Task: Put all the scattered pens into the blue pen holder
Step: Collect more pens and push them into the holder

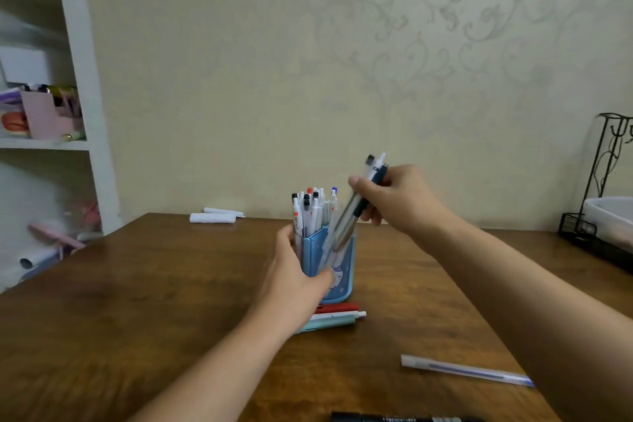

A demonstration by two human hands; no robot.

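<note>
The blue pen holder [344,279] stands mid-table, with several white pens upright in it. My left hand [297,279] wraps around its left side. My right hand [399,193] is raised to the holder's upper right, gripping a small bunch of pens [352,209] tilted down, their lower tips at the holder's opening. In front of the holder lie a red pen [337,308], a white pen [342,315] and a mint green pen [330,323], side by side. A clear blue-ink pen [466,370] lies at front right. A black pen [394,418] sits at the bottom edge.
Two white rolled items [215,216] rest at the table's far edge by the wall. A black wire rack with a white tray [603,229] stands at the right. A white shelf unit [85,79] with clutter is at the left.
</note>
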